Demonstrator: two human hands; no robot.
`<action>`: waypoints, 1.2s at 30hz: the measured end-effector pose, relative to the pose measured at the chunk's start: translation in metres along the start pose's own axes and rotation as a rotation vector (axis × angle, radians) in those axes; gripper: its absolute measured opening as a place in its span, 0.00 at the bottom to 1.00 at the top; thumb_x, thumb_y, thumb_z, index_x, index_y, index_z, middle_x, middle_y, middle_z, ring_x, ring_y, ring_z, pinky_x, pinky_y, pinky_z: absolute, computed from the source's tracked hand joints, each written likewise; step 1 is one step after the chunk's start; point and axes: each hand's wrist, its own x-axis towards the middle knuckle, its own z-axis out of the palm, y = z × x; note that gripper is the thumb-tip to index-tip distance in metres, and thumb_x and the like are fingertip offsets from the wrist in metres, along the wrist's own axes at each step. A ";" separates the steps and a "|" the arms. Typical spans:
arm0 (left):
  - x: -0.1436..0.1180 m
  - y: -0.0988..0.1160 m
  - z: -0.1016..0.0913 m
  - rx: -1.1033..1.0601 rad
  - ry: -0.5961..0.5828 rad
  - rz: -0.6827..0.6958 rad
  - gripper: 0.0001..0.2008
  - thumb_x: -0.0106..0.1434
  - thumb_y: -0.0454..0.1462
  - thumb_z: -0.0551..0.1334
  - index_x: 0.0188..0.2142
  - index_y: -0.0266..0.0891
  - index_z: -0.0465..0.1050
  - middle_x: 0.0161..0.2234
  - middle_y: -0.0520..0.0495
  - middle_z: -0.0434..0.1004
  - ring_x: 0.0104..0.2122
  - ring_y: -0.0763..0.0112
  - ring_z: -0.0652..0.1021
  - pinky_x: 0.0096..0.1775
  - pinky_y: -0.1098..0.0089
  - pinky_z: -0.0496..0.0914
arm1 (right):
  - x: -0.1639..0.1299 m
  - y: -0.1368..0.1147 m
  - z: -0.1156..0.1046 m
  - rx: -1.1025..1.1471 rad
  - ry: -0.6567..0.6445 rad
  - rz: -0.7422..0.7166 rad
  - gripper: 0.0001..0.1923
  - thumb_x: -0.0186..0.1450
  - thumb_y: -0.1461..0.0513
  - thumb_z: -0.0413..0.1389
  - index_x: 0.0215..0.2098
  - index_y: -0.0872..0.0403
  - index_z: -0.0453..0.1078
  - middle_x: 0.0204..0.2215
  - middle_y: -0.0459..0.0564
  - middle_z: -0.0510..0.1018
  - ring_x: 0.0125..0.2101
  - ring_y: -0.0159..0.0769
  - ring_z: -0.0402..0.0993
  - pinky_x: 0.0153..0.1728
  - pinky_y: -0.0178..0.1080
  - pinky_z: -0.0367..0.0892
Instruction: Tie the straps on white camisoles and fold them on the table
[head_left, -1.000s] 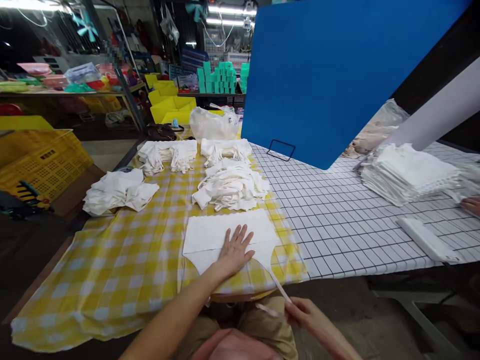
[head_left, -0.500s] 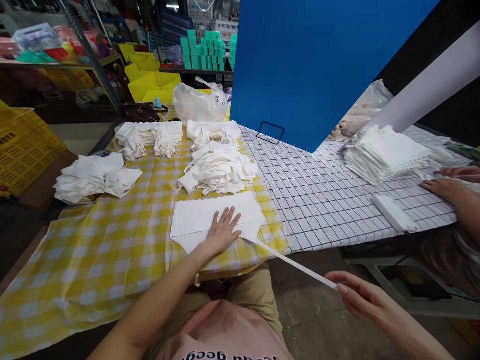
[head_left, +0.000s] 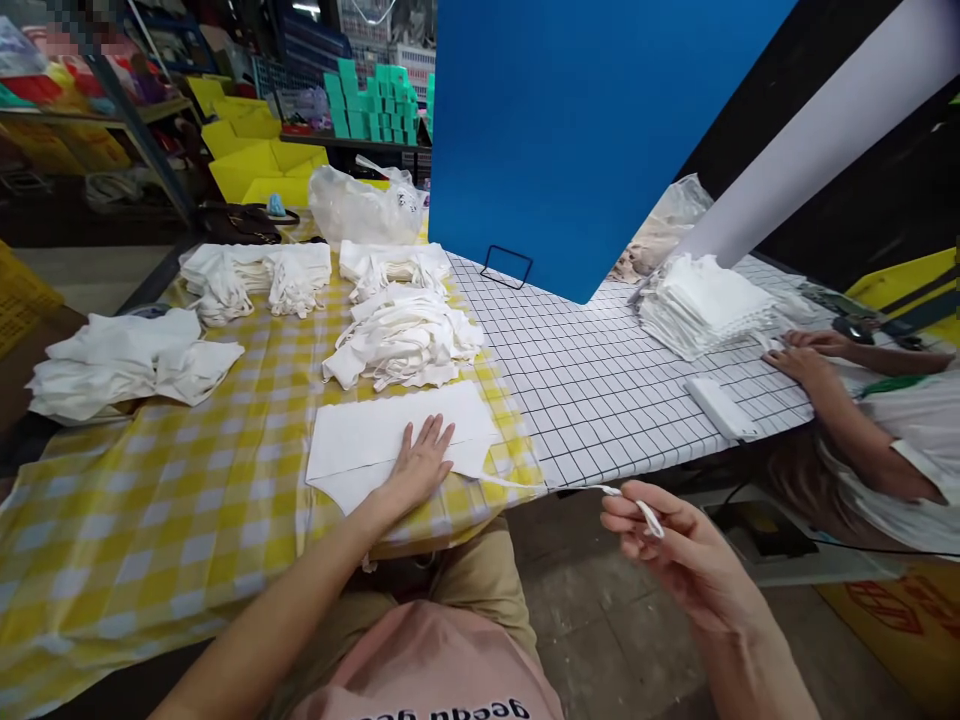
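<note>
A white cloth piece (head_left: 360, 440) with curved lower edges lies flat on the yellow checked tablecloth (head_left: 225, 470). My left hand (head_left: 420, 460) rests palm down on it, fingers stretched out. From its right corner a thin white strap (head_left: 510, 483) runs past the table edge to my right hand (head_left: 652, 520), which pinches it in the air. The strap's end loops out between the fingers. Just behind the flat piece sits a heap of white cloth pieces with straps (head_left: 409, 340).
More white cloth stacks (head_left: 259, 275) stand farther back, with a loose pile (head_left: 131, 360) at left. A blue board (head_left: 577, 140) rises behind the grid cloth (head_left: 585, 390). At right, a co-worker's hands (head_left: 806, 355) are beside a cloth stack (head_left: 701, 300) and a white folded bundle (head_left: 720, 405).
My right hand has risen and turned; the strap, taut and straight before, now hangs slacker with its end looped at my fingers. My left hand stays on the cloth. The view has swung right.
</note>
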 end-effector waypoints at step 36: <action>-0.016 0.034 -0.057 -1.128 -0.216 -0.379 0.07 0.48 0.35 0.53 0.18 0.35 0.65 0.12 0.59 0.56 0.14 0.81 0.59 0.19 0.77 0.53 | 0.074 0.055 0.102 -0.832 -0.145 -0.470 0.06 0.60 0.58 0.48 0.31 0.53 0.58 0.28 0.48 0.66 0.30 0.34 0.64 0.31 0.36 0.63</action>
